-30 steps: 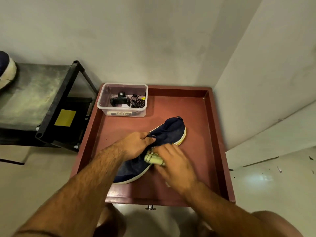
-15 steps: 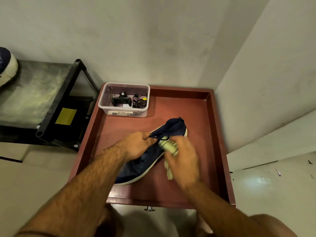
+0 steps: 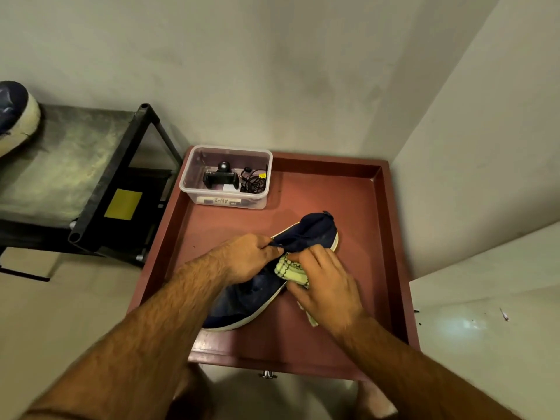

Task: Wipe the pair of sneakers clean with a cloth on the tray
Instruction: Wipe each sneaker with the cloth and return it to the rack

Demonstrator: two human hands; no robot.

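A navy sneaker [image 3: 312, 234] with a white sole lies diagonally on the red-brown tray [image 3: 385, 237], toe toward me. My left hand [image 3: 248, 257] grips the sneaker's upper near the opening and steadies it. My right hand [image 3: 325, 286] holds a bunched pale green checked cloth [image 3: 288, 269] against the sneaker's right side at mid-length; a tail of cloth hangs out below the palm. The second sneaker [image 3: 15, 116] sits on the black rack at the far left, partly out of frame.
A clear plastic box [image 3: 225, 177] with a black clamp and cables stands in the tray's far left corner. A black metal rack [image 3: 100, 183] stands left of the tray. Walls close in behind and on the right; pale floor surrounds the tray.
My right hand slid the cloth forward along the sneaker's side toward the heel, then back a little toward the middle. The left hand kept its hold.
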